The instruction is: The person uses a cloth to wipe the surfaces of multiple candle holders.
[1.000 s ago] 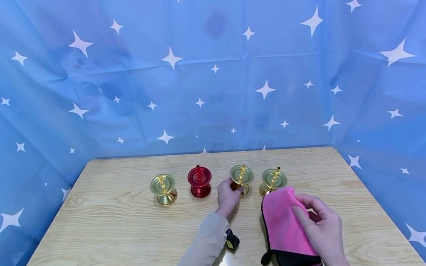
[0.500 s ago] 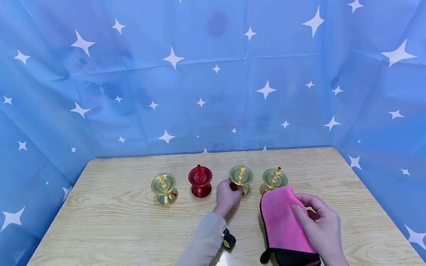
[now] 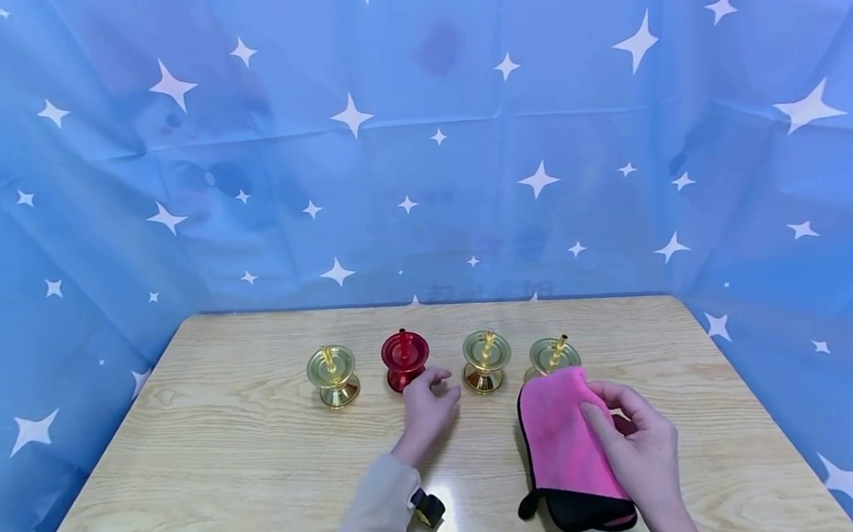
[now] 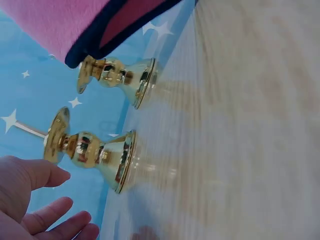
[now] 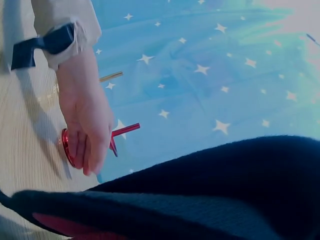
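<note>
My left hand [image 3: 428,410] hangs above the table between the red candle holder [image 3: 405,351] and a gold candle holder [image 3: 487,351], its fingers loosely bent around nothing. In the left wrist view that gold holder [image 4: 90,150] stands upright just beyond the thumb, apart from it. My right hand [image 3: 639,441] pinches a folded pink cloth with black edging [image 3: 563,435] between thumb and fingers. The cloth partly covers the rightmost gold candle holder [image 3: 555,355]; whether they touch I cannot tell. In the right wrist view the dark side of the cloth [image 5: 210,170] fills the bottom.
Another gold candle holder [image 3: 333,369] stands at the left end of the row. All the holders are upright near the back of the wooden table [image 3: 209,467]. A blue curtain with white stars [image 3: 416,133] hangs behind and along both sides.
My left hand has let go of the gold candle holder second from the right and moved left, toward the red one. My right hand keeps the cloth in nearly the same place.
</note>
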### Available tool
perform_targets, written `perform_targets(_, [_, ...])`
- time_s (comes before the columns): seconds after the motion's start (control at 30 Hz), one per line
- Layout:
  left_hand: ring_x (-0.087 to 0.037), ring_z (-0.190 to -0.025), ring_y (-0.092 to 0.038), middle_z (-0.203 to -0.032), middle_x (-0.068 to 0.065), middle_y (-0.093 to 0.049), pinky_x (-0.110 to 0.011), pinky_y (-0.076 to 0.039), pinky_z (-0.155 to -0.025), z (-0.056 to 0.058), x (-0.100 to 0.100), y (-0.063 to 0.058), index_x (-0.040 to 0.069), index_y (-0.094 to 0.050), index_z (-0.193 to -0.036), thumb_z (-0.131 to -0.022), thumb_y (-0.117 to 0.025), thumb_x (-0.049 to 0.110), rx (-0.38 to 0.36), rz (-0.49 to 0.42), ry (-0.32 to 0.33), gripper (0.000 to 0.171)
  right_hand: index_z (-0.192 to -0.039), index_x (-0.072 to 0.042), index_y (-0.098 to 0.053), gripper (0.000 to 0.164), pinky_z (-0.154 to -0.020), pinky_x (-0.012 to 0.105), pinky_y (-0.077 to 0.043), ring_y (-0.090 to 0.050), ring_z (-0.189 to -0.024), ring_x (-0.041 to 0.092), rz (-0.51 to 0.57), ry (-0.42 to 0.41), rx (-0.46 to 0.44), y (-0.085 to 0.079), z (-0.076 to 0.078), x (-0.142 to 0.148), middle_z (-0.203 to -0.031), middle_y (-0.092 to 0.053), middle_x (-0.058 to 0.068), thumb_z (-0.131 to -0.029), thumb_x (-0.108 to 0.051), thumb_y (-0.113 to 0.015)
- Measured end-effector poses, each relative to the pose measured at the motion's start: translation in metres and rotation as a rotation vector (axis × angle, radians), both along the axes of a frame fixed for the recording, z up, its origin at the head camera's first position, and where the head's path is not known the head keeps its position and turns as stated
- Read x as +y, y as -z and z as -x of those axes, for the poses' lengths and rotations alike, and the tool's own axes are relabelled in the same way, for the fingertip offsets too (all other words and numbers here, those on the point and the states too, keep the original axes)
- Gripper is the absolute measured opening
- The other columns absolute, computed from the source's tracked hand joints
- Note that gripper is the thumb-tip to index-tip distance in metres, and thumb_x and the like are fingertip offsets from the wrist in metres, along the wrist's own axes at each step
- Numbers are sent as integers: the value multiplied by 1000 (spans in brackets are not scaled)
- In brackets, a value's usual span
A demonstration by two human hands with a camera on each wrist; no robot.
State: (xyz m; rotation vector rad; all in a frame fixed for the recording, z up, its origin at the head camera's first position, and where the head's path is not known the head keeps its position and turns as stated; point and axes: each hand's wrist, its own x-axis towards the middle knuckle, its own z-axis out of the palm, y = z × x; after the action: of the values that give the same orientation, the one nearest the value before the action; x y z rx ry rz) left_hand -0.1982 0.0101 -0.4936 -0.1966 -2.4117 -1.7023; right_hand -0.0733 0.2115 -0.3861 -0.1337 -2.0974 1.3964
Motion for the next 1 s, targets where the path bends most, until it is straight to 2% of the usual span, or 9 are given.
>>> perform_targets(0.17, [-22,-80,-60,-84,-11,-66,-32,-50,-74,-6,-15,1,-4,-67,-89,-72,-71,-1,-20,11,-68,18,-92,3,-69,17,-51,13,-46,-58,-60,2,13,-3,12,0,3,-1,-76,-63,-6,-77,11,-68])
perform_targets(0.33, [-18,-71,-59,-76,-7,-64,-29,-50,-67,-4,-28,6,0,-65,-82,-72,-72,1,-5,16,-182,12,-92,3,-69,18,-51,13,-46,-58,-60,1,13,-12,19,0,6,-1,-76,-63,-6,-77,11,-68])
perform_targets(0.47, [-20,-71,-59,-77,-9,-63,-31,-50,-66,-1,-35,10,-1,-59,-85,-71,-74,3,5,0,-250,21,-93,3,-69,18,-51,13,-47,-59,-59,2,22,-26,20,1,10,-2,-76,-63,-3,-77,11,-68])
perform_targets(0.6, [-28,-85,-59,-91,-15,-60,-40,-49,-76,3,-37,11,-1,-53,-98,-69,-76,6,12,8,-303,38,-95,0,-70,17,-52,14,-48,-60,-60,3,38,-25,-11,2,14,-3,-76,-64,-2,-79,6,-69])
perform_targets(0.77, [-33,-101,-54,-105,-19,-54,-45,-44,-88,8,-37,8,-2,-49,-109,-67,-77,6,12,0,-349,51,-96,0,-69,17,-54,15,-48,-60,-65,4,67,-37,-39,3,20,-4,-77,-64,-4,-79,4,-69])
perform_targets(1.0, [-35,-102,-52,-107,-21,-55,-47,-43,-89,16,-38,7,-6,-52,-112,-67,-78,7,2,64,-348,54,-93,1,-69,17,-50,14,-46,-59,-66,4,72,-64,-7,2,22,-6,-77,-65,-7,-78,7,-69])
